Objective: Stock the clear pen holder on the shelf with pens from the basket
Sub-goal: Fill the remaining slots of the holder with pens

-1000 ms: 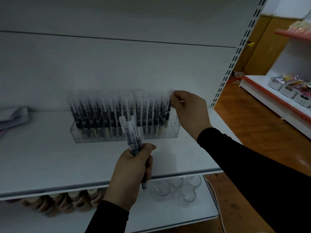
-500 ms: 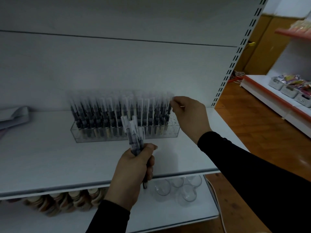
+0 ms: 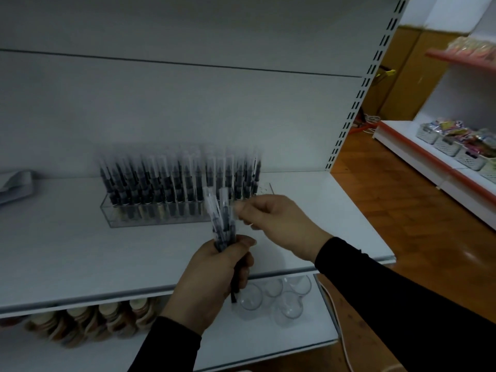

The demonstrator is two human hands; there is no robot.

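The clear pen holder [image 3: 161,210] sits on the white shelf [image 3: 67,251] against the back panel, and nearly all of it is packed with upright pens [image 3: 177,181], caps up, so they show and lift out easily; only its right end looks unfilled, which is probably where the next pens belong. In front of the holder's right end, the left hand [image 3: 212,280] is wrapped in a fist around a small bundle of pens [image 3: 221,224], held upright with the caps fanning out above the thumb, a grip that keeps the spare stock together while leaving the tops free to be picked one at a time. Just right of that bundle, and in front of the holder's right corner, the right hand [image 3: 279,224] reaches toward the cap ends with thumb and forefinger drawn together; motion blur hides whether it already pinches a pen or is just about to take one. Judging by how full the holder is, the job is close to done. The basket named in the task is not in view. Below the holder, on the lower shelf, lie clear round cups [image 3: 279,299] and a row of tan round items [image 3: 88,323]
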